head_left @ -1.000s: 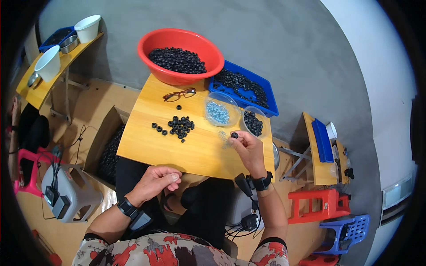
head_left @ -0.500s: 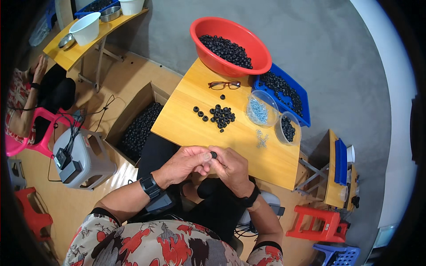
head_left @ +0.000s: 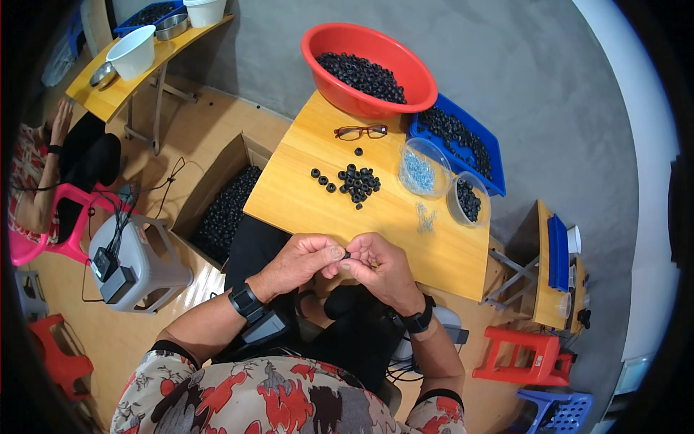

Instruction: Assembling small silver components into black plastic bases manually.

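Note:
Over the near edge of the yellow table, my left hand (head_left: 307, 259) pinches a small round black piece (head_left: 347, 254) between thumb and fingertips. Beside it, my right hand (head_left: 382, 269) has its fingers curled and its thumb near the piece; what those fingers hold, if anything, is too small to make out. On the table (head_left: 289, 177) lies a loose pile of black pieces (head_left: 358, 182), with several strays around it. To its right stand a clear tub of small bluish pieces (head_left: 418, 173) and a clear tub of black pieces (head_left: 468, 201). Small clear pieces (head_left: 425, 217) lie before them.
A red basin (head_left: 416, 69) of black pieces and a blue tray (head_left: 499, 155) sit at the table's far side, near eyeglasses (head_left: 361, 132). A cardboard box (head_left: 199, 184) of black pieces stands left. A person (head_left: 36, 166) sits far left, beyond a grey stool (head_left: 144, 253) with cables.
My right hand's fingers have loosened and shifted slightly, its thumb now apart from the fingertips. The left hand keeps its pinch on the black piece. The view has shifted slightly.

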Motion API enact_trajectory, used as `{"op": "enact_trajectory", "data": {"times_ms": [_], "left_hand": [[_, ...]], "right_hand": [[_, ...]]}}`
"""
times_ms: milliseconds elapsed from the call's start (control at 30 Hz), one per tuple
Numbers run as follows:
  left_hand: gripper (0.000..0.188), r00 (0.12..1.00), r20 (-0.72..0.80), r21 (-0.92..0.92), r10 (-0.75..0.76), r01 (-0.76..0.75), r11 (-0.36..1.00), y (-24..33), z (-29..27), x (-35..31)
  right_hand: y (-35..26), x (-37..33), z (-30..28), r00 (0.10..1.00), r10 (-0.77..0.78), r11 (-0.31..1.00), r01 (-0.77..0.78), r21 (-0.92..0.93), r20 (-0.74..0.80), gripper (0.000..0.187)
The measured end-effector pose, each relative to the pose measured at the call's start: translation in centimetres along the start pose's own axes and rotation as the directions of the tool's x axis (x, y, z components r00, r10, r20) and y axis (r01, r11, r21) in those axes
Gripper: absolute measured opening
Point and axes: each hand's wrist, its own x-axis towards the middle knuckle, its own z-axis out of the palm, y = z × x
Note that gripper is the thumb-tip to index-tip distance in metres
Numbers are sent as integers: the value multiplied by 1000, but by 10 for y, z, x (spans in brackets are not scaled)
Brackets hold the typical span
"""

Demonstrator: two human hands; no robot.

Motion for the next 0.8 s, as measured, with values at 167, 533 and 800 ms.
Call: {"op": "enact_trajectory", "data": {"times_ms": [167,533,800], "left_hand": [[25,999,-27,42,-27,28,999,-2,3,1],[26,999,31,-111,-30,33,993,-2,4,0],[28,985,115,-124,-131,145,982,4,4,-1]], "right_hand": [[8,-4,5,997,-36,999,35,-9,-62,18],[-3,-2,2,940,-339,839,318,-442,33,22],[4,-13,-1,907,-418,855,414,-313,58,26]]}}
